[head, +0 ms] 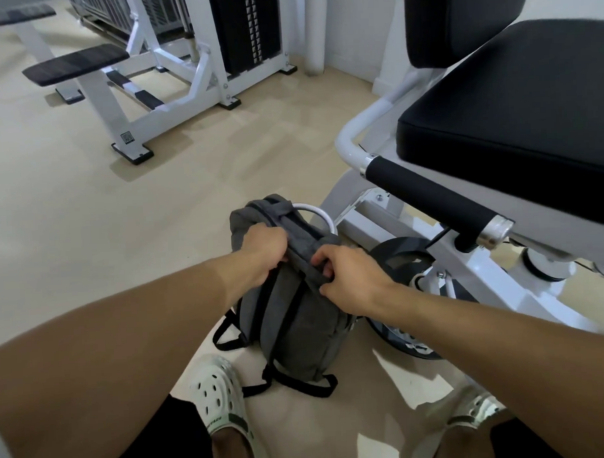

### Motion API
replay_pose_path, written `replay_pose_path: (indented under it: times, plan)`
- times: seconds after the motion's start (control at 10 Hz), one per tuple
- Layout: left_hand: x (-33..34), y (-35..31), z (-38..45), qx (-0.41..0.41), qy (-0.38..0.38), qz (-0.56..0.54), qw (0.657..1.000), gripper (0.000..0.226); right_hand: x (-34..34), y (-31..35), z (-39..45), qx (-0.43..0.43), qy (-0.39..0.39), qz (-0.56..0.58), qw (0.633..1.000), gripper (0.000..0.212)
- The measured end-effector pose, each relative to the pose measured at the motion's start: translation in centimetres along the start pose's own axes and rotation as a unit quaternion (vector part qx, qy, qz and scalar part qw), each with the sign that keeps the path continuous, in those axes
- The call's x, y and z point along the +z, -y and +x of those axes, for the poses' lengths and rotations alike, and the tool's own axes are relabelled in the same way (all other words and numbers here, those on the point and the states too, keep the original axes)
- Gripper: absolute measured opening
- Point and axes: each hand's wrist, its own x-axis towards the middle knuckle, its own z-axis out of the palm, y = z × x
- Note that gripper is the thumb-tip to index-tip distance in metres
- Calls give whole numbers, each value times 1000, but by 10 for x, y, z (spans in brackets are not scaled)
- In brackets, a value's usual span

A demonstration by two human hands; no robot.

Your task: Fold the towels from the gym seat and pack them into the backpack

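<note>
beige floor, white weight machine, white wall

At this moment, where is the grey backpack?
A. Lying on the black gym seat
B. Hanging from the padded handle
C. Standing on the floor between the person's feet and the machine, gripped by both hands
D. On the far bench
C: the backpack stands on the floor, with the left hand and right hand gripping its top; the gym seat is bare.

Gym: weight stack, padded seat (white-framed machines)
</note>
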Motion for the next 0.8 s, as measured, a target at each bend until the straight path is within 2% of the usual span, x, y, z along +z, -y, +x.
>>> replay_pose_path:
  times: [0.1,0.2,0.3,0.4,0.5,0.6,0.7,0.8]
  plan:
    - [-5,-14,5,72,-48,5,996,10,-7,2,7,8,-38,76,996,35]
    - [-11,-28,3,132,-66,31,989,22,-6,10,12,2,-52,151,987,35]
    - [-10,-33,2,152,-51,71,985,23,6,9,14,10,-48,174,983,35]
    - [-4,-28,7,142,-15,103,984,16,21,-4,17,47,-45,152,986,36]
    - [-1,-29,9,151,11,110,982,27,18,-15,20,66,-62,152,984,40]
    - [-2,-29,5,144,63,114,981,25,8,-16,20,66,-42,136,988,45]
    - [-6,-23,10,148,71,93,982,29,0,-13,16,52,-45,146,987,49]
    - [-17,-26,8,154,44,86,983,28,-11,-5,3,27,-84,194,977,45]
